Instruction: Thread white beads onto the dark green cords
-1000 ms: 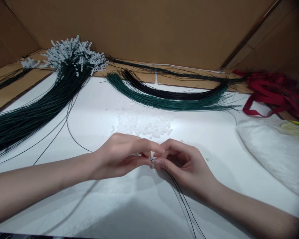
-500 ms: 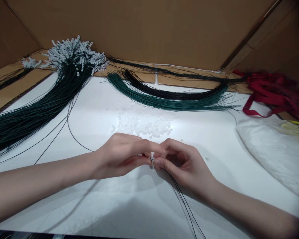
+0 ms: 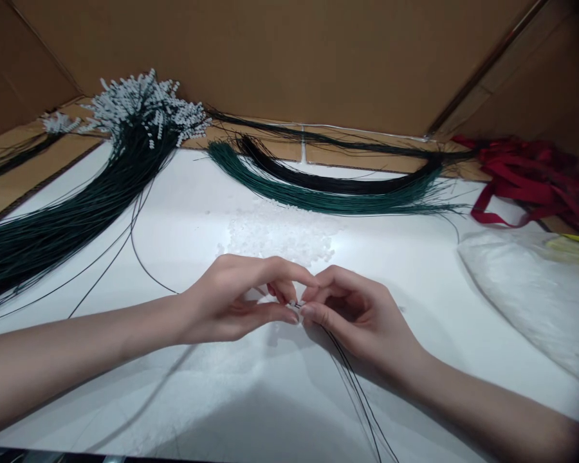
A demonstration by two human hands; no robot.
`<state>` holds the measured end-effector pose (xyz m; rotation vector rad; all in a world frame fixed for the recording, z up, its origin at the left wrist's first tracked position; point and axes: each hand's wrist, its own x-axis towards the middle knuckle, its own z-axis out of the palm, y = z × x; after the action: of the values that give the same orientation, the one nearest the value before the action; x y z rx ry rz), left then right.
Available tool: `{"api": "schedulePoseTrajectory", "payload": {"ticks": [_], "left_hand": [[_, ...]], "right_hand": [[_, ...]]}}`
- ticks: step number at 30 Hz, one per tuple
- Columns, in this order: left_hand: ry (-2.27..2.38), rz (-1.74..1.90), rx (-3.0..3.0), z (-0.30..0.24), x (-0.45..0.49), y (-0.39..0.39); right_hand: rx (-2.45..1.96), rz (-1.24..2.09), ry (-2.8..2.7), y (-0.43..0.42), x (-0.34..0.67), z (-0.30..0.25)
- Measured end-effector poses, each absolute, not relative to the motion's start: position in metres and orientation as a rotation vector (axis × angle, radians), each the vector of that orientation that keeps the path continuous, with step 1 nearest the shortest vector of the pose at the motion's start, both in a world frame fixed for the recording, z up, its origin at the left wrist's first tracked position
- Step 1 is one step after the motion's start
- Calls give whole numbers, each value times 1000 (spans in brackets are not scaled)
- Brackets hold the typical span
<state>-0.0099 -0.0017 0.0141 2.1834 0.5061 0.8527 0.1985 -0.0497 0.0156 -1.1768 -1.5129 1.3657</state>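
Between finger and thumb, my right hand (image 3: 354, 308) pinches thin dark wires (image 3: 350, 368), whose long ends run down toward the table's front edge. At their short tips, just past my right thumb, sits a tiny white bead-like piece (image 3: 293, 303). My left hand (image 3: 241, 299) is around those tips with thumb and fingers parted; its forefinger reaches over to my right fingers. Whether a left fingertip touches the small piece is hard to tell. Beyond both hands lies a scatter of small white translucent beads (image 3: 280, 235) on the white table (image 3: 174, 386).
At left lies a thick bundle of dark green wires (image 3: 91, 199) with white beaded tips (image 3: 145, 106). Green wires (image 3: 338, 200) and black wires (image 3: 338, 184) lie at the back. Red ribbon (image 3: 521, 173) and a clear plastic bag (image 3: 531, 289) are at right. Cardboard walls (image 3: 289, 58) rise behind.
My left thumb and fingers have spread apart around the wire tips. My right hand has shifted slightly to the right, still pinching the wires.
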Motion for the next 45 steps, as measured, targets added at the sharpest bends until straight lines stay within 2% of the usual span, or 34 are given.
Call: {"api": "schedulePoseTrajectory", "payload": {"ticks": [15,45], "left_hand": [[504,785,2085,14,-11,-1],[516,866,2089,16,-10,-2]], "right_hand": [[-1148,1252,-1664,-53,198,17],[-1193,1330,-1539,-50,197,19]]}}
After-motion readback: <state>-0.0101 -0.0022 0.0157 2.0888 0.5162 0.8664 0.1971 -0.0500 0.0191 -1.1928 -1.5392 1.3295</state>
